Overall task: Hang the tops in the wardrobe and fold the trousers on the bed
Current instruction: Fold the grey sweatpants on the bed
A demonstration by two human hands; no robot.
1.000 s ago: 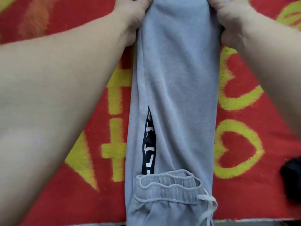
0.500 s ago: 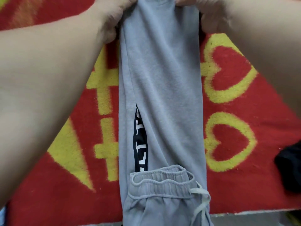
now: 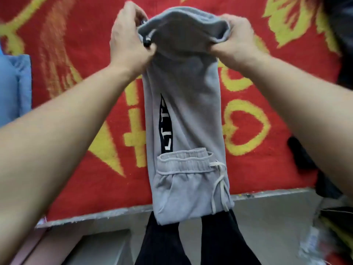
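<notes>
Item: one pair of grey trousers (image 3: 191, 111), fleece, laid lengthwise on the bed over a red bedspread (image 3: 76, 54) patterned with yellow hearts and strokes. The waistband (image 3: 185, 163) lies at the near end, close to the bed's edge, and the seat of the garment overhangs that edge slightly. A pale drawstring (image 3: 219, 180) trails from the waistband down its right side. A black side stripe (image 3: 166, 131) with white lettering shows in a fold along the left of the legs. The far end, the leg hems, is lifted off the bedspread and curled toward the waistband, forming a rounded fold. The left hand (image 3: 128, 41) clasps the left edge of that raised end, fingers curled over the cloth and thumb beneath, just beside a small black toggle (image 3: 146, 43) on the hem. The right hand (image 3: 236, 43) pinches the right edge of the same end, fingers wrapped over the top and thumb pressed under. Both forearms reach out over the bed on either side of the trousers. Also present: a light blue garment (image 3: 15, 88) at the left margin of the bedspread; a dark garment (image 3: 299, 155) at the right margin, partly behind the right forearm; the person's black-clad legs (image 3: 162, 243) below the bed's edge; grey floor (image 3: 267, 217).
</notes>
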